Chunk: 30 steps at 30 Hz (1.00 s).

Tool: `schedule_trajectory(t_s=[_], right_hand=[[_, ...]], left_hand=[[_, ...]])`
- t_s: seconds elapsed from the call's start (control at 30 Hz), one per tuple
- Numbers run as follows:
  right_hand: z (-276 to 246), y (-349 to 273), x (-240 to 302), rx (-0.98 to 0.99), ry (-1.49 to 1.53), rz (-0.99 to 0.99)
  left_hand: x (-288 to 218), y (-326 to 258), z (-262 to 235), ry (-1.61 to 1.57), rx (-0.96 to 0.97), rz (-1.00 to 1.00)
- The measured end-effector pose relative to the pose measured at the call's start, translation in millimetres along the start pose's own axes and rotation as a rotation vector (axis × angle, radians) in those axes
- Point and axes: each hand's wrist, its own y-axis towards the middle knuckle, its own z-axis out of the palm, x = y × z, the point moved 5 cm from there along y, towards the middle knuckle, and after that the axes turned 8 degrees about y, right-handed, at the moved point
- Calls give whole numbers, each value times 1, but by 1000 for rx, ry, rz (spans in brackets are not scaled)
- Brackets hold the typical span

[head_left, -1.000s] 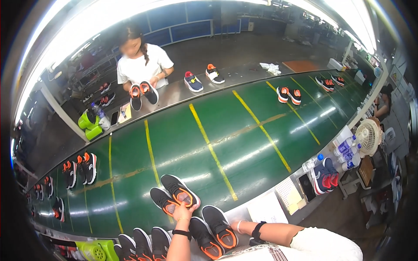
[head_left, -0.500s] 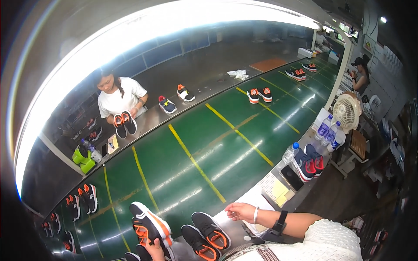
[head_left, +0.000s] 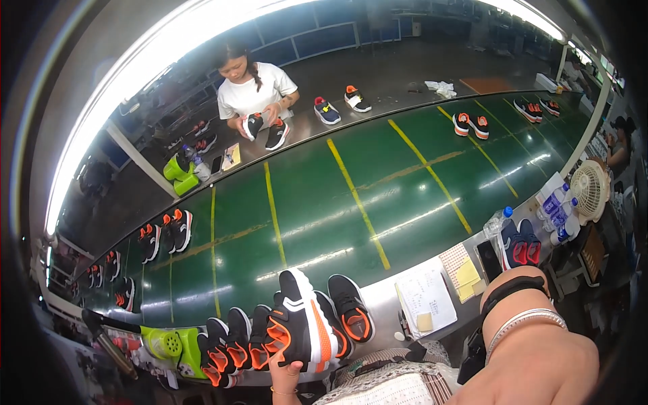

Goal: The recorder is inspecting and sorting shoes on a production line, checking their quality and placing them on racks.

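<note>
The left hand [head_left: 284, 379] clasps a shoe [head_left: 305, 322], toe pointing away beyond its fingers. The right hand [head_left: 540, 364] sits farther; grasp unclear.

I can't see the fingers of the right hand [head_left: 540, 364], cut off at lower right. At bottom centre, a shoe [head_left: 307, 327] partly hides the left hand [head_left: 285, 379]. The far-left shoes [head_left: 96, 275] look too small to make out.

Black shoe [head_left: 298, 334] in left fingers [head_left: 293, 368]
</note>
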Motion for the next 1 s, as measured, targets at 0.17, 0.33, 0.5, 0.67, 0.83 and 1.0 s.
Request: schedule_trajectory(t_s=[0.17,0.33,0.5,0.67,0.83,1.0], right_hand=[[15,8,-3,-60,108,-62],[29,0,-5,-142,191,-127],[6,38,-2,-106,280,-49],[-93,-19,-92,-684,105,558],[-154,-152,-207,-917,-192,940],[-153,-217,-253,-968,-210,1110]], left_hand=[[3,-14,-12,93,-33,38],[-20,-13,-15,57,-105,22],[-18,-11,-17,82,-45,-4],[7,-1,-6,54,-14,-22],[-6,13,7,333,57,16],[-27,23,34,530,171,105]])
